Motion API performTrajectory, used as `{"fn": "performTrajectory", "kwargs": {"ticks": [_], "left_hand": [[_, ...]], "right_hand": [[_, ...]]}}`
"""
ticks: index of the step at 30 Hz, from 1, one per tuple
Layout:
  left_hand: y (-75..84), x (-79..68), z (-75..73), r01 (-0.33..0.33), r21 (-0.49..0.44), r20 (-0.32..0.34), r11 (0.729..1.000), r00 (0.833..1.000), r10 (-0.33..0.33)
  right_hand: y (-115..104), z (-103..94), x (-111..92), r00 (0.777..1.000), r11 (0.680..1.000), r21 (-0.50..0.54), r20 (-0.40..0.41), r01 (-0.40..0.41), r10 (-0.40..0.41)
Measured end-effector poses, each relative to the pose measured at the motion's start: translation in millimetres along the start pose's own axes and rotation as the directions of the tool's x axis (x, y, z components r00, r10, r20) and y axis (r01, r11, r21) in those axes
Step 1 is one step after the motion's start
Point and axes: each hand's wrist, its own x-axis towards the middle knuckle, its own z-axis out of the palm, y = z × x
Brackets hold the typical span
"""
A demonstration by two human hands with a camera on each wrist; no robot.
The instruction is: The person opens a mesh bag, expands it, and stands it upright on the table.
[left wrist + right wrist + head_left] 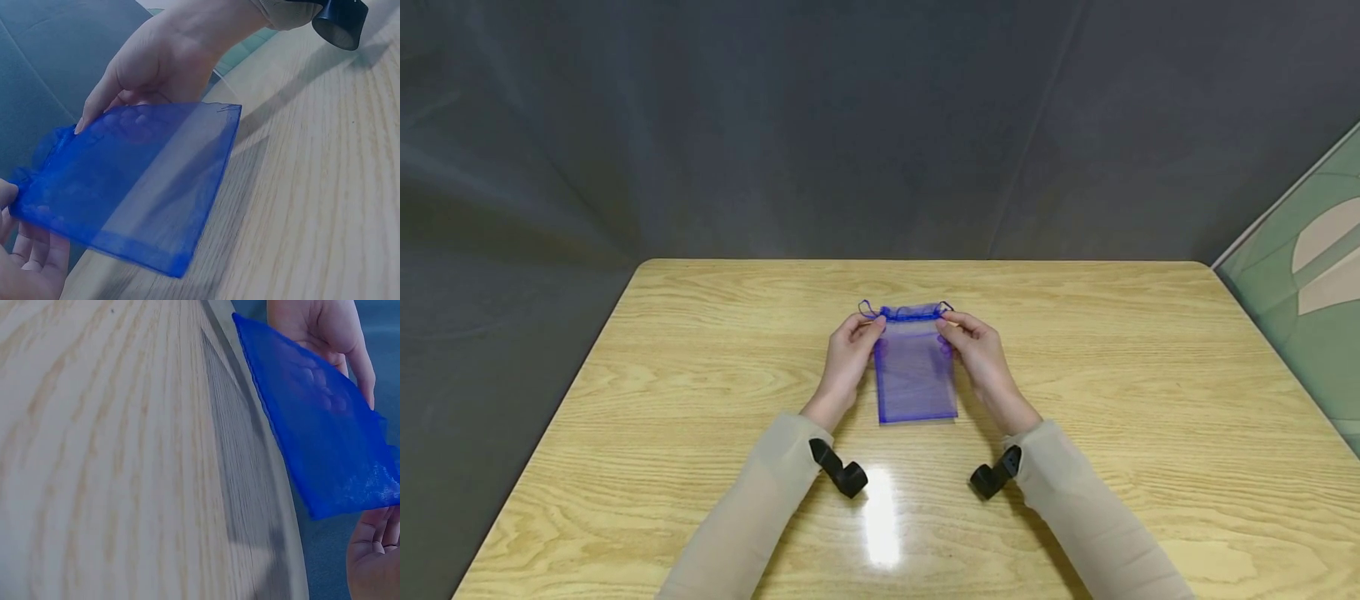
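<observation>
A sheer blue-violet drawstring pouch [916, 379] is held up flat above the table, its gathered top away from me and its plain bottom edge nearest. My left hand [848, 354] pinches the upper left corner between thumb and fingers, while my right hand [983, 354] does the same at the upper right. Ribbon loops stick out past both hands. Through the see-through mesh of the pouch [137, 181], curled fingertips show behind it in the left wrist view. The right wrist view shows the pouch [319, 431] raised off the surface, its shadow below.
A wood-grain table [700, 375] spreads out around the hands, with a bright light reflection near the front. Dark grey fabric [850, 133] hangs behind and to the left. At the right stands a green patterned panel [1315, 283]. Black wrist cameras [850, 479] jut inward from both sleeves.
</observation>
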Motion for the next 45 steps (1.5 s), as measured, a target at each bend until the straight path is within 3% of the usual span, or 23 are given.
{"fn": "performTrajectory", "kwargs": {"ticks": [4,13,37,45], "left_hand": [[0.0,-0.4,0.7,-0.03,0.009,-0.002,1.0,1.0,0.03],[-0.3,0.0,0.7,-0.025,0.044,-0.006,0.999,1.0,0.025],[0.2,-1.2,1.5,-0.02,-0.059,-0.042,0.998,0.999,0.017],[2.9,-1.9,1.6,-0.002,-0.034,-0.027,0.999,1.0,0.001]], "right_hand": [[0.9,-0.2,0.5,1.0,1.0,-0.001,0.004,-0.002,0.002],[2.4,-1.2,2.4,1.0,1.0,-0.001,-0.005,0.02,-0.02],[3.4,3.6,1.2,0.999,1.0,-0.012,-0.047,0.013,-0.014],[3.9,5.4,2.5,0.999,1.0,0.006,-0.039,0.026,-0.026]]}}
